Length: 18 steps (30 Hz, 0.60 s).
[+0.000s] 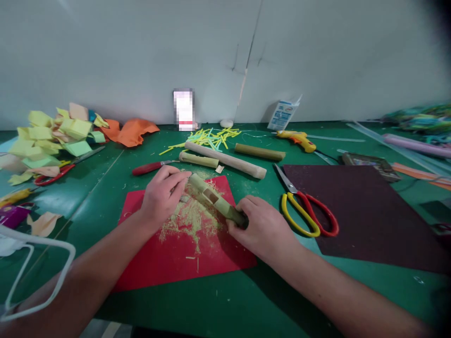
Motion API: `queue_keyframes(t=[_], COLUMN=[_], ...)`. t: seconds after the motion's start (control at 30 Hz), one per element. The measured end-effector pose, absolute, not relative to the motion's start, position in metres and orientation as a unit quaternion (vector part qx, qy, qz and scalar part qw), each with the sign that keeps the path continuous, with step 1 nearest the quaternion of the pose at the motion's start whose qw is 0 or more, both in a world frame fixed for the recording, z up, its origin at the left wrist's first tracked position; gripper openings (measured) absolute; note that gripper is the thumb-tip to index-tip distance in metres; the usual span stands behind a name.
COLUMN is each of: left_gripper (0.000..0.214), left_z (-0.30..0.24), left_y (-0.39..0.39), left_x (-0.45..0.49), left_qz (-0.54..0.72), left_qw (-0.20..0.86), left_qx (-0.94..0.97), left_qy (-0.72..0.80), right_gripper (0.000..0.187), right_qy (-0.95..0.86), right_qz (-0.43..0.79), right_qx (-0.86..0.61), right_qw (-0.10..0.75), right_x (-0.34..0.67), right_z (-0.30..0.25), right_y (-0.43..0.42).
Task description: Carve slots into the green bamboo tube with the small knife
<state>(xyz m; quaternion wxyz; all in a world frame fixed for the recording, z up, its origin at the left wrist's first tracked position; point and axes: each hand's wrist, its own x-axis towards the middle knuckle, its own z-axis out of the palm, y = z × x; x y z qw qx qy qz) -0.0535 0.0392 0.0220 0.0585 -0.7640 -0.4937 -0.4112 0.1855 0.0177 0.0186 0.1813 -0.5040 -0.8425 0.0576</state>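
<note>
A short green bamboo piece (214,199) with a notch cut in its side lies tilted over a red mat (183,263). My right hand (260,225) is closed around its near end. My left hand (164,192) is closed at its far end, fingers curled over something small that I cannot make out. A heap of pale bamboo shavings (192,218) covers the mat under the piece.
More bamboo sticks (225,159) and a red-handled knife (150,167) lie behind the mat. Red and yellow scissors (306,213) rest beside a dark sheet (362,216). A glue gun (298,139), coloured strips (209,137), foam scraps (52,136) and other scissors (58,172) sit around.
</note>
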Motion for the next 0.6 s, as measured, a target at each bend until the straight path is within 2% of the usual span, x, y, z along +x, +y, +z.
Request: queue_keyframes(t=[0.17,0.33,0.5,0.6], left_gripper=[0.025,0.027,0.028,0.028], left_z=[0.01,0.006,0.004,0.002], left_y=[0.045,0.044,0.048,0.047], left_x=[-0.051,-0.05,-0.054,-0.052], left_qz=[-0.292,-0.272,-0.256,-0.247], left_qw=[0.025,-0.028,0.033,0.017], left_qx=[-0.799,-0.84,-0.838,-0.86], left_qy=[-0.524,-0.469,-0.481,-0.447], right_gripper=[0.013,0.016,0.017,0.016], right_qy=[-0.851,-0.848,-0.847,-0.85], right_qz=[0.033,0.025,0.024,0.029], right_qx=[-0.494,-0.509,-0.512,-0.509], right_qw=[0.175,0.147,0.137,0.135], right_x=[0.183,0.183,0.183,0.183], right_z=[0.015,0.015,0.015,0.015], right_y=[0.014,0.01,0.008,0.008])
